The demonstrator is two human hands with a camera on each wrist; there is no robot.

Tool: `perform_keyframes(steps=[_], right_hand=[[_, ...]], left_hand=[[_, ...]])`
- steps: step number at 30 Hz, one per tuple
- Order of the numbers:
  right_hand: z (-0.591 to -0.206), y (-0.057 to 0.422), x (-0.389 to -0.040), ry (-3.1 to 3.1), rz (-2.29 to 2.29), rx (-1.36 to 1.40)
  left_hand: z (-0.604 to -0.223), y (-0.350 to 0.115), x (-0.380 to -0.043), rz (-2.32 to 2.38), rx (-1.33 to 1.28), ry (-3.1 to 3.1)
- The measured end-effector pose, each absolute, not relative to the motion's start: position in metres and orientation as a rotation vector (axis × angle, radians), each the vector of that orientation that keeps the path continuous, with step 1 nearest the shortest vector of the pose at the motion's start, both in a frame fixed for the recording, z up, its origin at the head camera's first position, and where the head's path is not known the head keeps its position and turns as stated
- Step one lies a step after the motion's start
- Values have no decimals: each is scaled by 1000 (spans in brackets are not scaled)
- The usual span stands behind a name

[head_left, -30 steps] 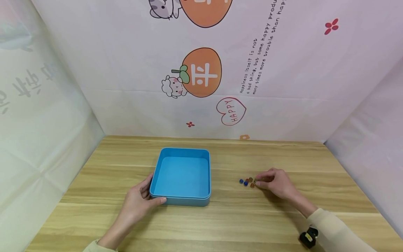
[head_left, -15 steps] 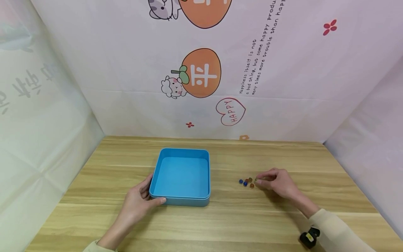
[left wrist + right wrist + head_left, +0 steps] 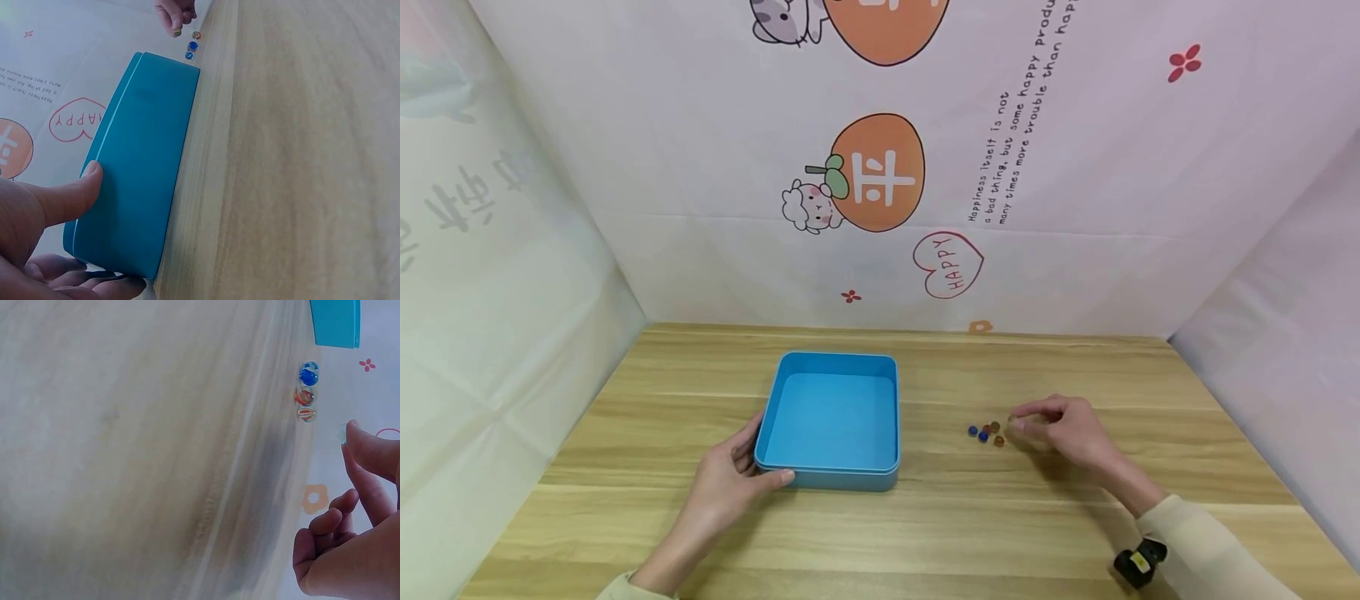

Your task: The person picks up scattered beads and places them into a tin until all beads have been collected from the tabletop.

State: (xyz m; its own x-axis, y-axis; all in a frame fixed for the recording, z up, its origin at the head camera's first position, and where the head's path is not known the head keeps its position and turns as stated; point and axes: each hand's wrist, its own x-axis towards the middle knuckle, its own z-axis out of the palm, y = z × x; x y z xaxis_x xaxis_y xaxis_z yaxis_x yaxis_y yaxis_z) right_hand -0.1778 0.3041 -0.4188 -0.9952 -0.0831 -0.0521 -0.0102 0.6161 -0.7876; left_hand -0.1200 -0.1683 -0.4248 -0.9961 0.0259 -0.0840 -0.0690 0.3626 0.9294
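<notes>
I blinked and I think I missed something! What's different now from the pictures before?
The right hand has risen a little, lifting a greenish marble pinched between thumb and finger up from the table. The left hand still holds the blue box in the same spot, and the other marbles stayed put.

loose marbles (image 3: 983, 437): 5 on the desk (image 3: 850, 546), 2 of those blue
pinched marble (image 3: 342, 432): just 1, so 6 marbles altogether
blue box (image 3: 831, 481): only 1
hands: 2, one left hand (image 3: 726, 483), one right hand (image 3: 1067, 429)
sleeves (image 3: 1206, 546): 2, pale
black gadget (image 3: 1138, 564): 1 that I can spot
heart print (image 3: 948, 265): 1
red flower prints (image 3: 1184, 63): 2
orange flower print (image 3: 981, 327): 1, lol
</notes>
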Motion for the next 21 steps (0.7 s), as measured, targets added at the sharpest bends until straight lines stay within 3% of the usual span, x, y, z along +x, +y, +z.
perform_keyframes(steps=[21], right_hand=[[-400,300,-174,2753,-1356,-79]], left_hand=[[-427,-169,-120,1737,-23,2518]])
